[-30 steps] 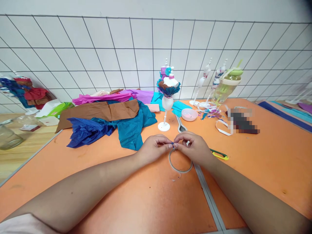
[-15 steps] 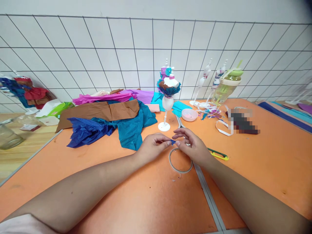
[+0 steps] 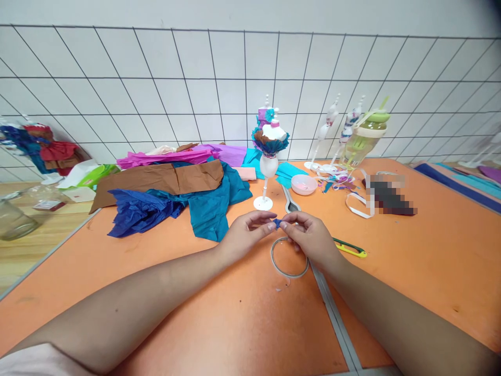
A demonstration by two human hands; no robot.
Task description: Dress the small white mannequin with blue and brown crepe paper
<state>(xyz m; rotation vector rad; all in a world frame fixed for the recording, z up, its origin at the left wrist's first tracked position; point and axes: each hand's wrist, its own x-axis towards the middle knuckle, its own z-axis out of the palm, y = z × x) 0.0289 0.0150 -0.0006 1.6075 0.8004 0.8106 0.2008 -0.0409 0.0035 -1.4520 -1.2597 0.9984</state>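
White tiled wall (image 3: 188, 99), orange tabletop (image 3: 195, 313), pale surface (image 3: 15, 261), perhaps wood.

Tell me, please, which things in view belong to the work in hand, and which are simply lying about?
Belonging to the work:
small blue piece, held by left hand and right hand
probably crumpled blue paper

Apparently just lying about:
green-lidded bottle
glass jar

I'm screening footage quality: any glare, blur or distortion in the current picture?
Head view: wall tiles slant and stretch toward both sides; pale sheen on the orange table; pixelation over a dark item at right; far-right white stand looks soft.
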